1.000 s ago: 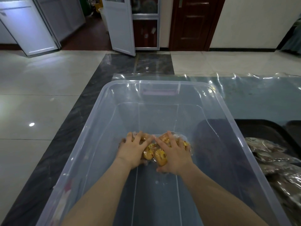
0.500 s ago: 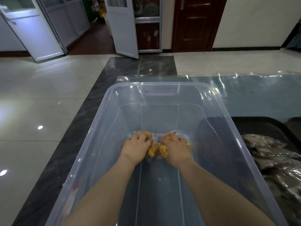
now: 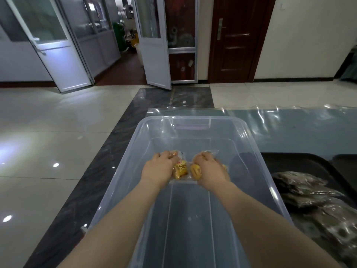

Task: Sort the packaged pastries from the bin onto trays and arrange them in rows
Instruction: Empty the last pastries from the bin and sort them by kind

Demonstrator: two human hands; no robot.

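Both my arms reach into a clear plastic bin (image 3: 123,176). My left hand (image 3: 159,167) is closed over a packet of small yellow pastries (image 3: 181,169) with a yellow label. My right hand (image 3: 211,170) grips a second clear packet of yellow pastries (image 3: 195,171) just beside it. The two packets sit slightly apart near the middle of the bin floor. Most of each packet is hidden under my fingers.
A black tray (image 3: 301,161) to the right of the bin holds several dark pastry packets (image 3: 309,192) in a pile. A clear plastic sheet (image 3: 289,128) covers the table behind. Left of the bin is the table edge, then tiled floor (image 3: 48,151).
My fingers have curled from flat on the pile to closed on the packets, and the two hands have drawn apart, splitting the packets. The camera has tilted up.
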